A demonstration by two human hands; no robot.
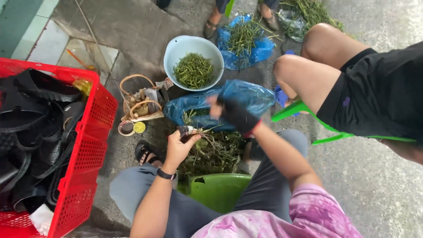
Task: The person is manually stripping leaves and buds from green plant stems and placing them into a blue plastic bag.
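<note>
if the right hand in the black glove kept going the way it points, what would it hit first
Probably the blue plastic bag right ahead of the right hand, then the pale bowl of cut green stems; depth is unclear.

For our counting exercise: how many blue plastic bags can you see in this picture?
2. One blue plastic bag lies below the white bowl, beside the gloved right hand; another blue plastic bag holds greens at top centre. Others may be hidden.
</note>
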